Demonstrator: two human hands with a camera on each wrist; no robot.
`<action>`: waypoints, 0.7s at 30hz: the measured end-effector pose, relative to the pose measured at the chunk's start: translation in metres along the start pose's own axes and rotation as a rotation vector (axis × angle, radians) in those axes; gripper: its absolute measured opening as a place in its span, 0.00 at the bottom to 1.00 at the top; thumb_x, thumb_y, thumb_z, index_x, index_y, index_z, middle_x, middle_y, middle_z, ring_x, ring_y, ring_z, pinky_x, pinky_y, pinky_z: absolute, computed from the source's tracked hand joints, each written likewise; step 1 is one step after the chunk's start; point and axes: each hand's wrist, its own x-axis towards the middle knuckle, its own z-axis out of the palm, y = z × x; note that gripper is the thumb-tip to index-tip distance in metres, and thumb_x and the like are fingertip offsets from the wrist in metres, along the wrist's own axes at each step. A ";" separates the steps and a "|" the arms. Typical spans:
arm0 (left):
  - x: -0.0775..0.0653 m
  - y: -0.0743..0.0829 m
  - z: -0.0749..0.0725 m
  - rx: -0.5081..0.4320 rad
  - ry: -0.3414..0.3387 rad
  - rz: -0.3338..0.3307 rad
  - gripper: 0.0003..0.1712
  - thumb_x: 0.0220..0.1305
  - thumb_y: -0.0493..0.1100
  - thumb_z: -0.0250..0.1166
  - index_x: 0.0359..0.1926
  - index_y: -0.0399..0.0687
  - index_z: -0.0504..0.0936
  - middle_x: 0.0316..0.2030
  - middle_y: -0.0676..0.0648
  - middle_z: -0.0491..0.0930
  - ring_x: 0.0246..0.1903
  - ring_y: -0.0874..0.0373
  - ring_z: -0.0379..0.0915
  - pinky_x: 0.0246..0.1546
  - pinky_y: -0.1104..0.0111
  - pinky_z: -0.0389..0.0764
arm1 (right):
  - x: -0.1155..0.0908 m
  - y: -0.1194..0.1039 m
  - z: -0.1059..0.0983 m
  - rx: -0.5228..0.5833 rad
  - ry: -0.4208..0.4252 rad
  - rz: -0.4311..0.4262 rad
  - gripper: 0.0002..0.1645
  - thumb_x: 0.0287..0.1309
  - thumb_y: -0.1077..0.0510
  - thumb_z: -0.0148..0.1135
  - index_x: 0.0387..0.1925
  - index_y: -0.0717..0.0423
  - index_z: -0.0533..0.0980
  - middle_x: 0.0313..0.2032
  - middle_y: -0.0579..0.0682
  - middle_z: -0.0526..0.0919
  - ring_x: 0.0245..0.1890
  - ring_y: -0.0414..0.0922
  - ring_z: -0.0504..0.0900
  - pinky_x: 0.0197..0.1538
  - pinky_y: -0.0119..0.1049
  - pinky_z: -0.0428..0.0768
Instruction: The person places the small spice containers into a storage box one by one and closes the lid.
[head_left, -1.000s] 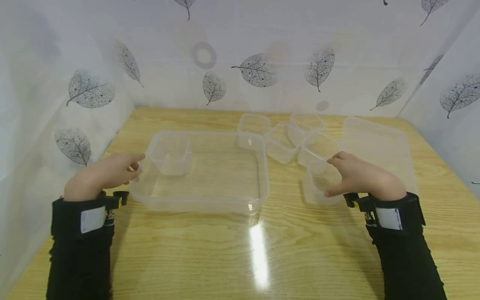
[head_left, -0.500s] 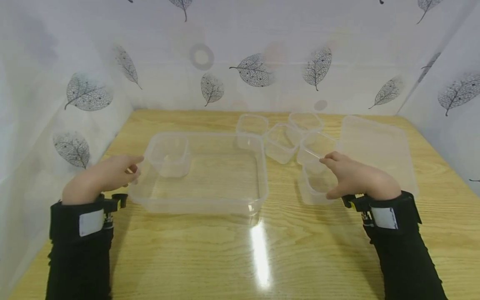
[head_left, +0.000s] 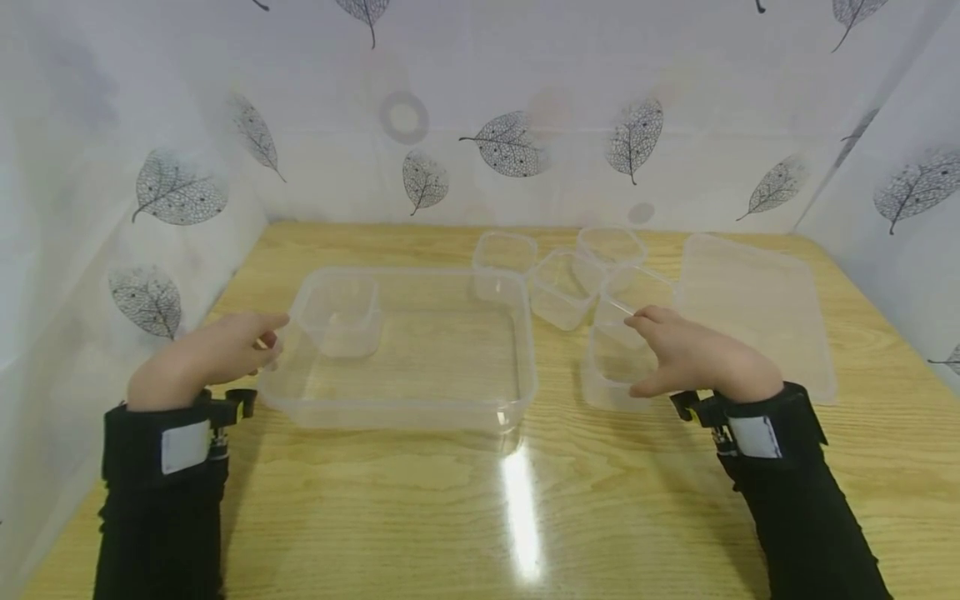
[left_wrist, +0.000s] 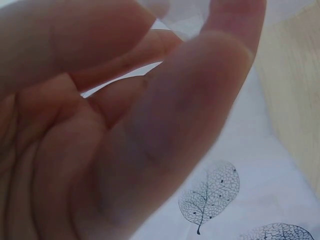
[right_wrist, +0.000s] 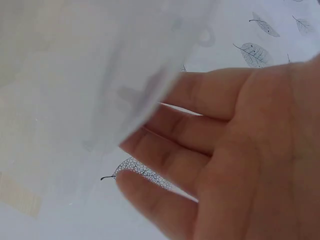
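Note:
My left hand (head_left: 225,350) is at the left rim of a large clear rectangular plastic box (head_left: 420,410), its thumb and fingers pinching the edge. Pale see-through plastic shows between those fingers at the top of the left wrist view. Inside the box, in the back left corner, stands a small clear square container (head_left: 348,337). To the right of the box, my right hand (head_left: 690,354) grips another small clear container (head_left: 611,396), fingers on its far side and thumb at its near side. That container fills the upper left of the right wrist view, blurred.
Several more small clear containers (head_left: 558,304) stand grouped behind the right hand, near the back of the wooden table (head_left: 375,508). A flat translucent lid (head_left: 757,312) lies to their right. White leaf-print sheeting (head_left: 480,75) closes off the back and sides.
My right hand has moved a little to the left, and the small container in it has moved along. The left hand and the large box have stayed in place.

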 end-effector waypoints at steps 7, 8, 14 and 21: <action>0.000 -0.001 0.000 0.017 0.002 -0.010 0.29 0.61 0.33 0.50 0.58 0.17 0.52 0.40 0.27 0.71 0.27 0.54 0.74 0.25 0.63 0.74 | 0.002 -0.004 -0.002 -0.021 0.057 -0.014 0.50 0.37 0.46 0.68 0.55 0.75 0.61 0.53 0.68 0.62 0.51 0.60 0.64 0.49 0.51 0.68; -0.001 -0.001 0.000 0.022 0.004 -0.009 0.29 0.61 0.33 0.50 0.58 0.17 0.53 0.40 0.27 0.71 0.27 0.54 0.74 0.25 0.63 0.74 | 0.001 -0.005 -0.003 -0.017 0.068 -0.014 0.50 0.37 0.46 0.68 0.55 0.75 0.61 0.52 0.68 0.62 0.51 0.60 0.64 0.48 0.51 0.68; 0.000 0.002 0.001 0.020 0.011 0.014 0.29 0.60 0.33 0.51 0.58 0.17 0.53 0.38 0.29 0.73 0.26 0.55 0.73 0.24 0.64 0.73 | -0.011 -0.011 -0.021 0.004 0.201 -0.040 0.52 0.37 0.46 0.69 0.56 0.76 0.59 0.52 0.68 0.61 0.51 0.61 0.62 0.50 0.54 0.65; 0.000 0.001 -0.003 0.026 -0.007 0.005 0.30 0.61 0.33 0.51 0.58 0.16 0.52 0.39 0.27 0.71 0.26 0.54 0.73 0.24 0.63 0.74 | -0.015 -0.035 -0.043 0.031 0.463 -0.155 0.53 0.31 0.51 0.73 0.57 0.74 0.60 0.51 0.65 0.62 0.50 0.58 0.61 0.49 0.51 0.65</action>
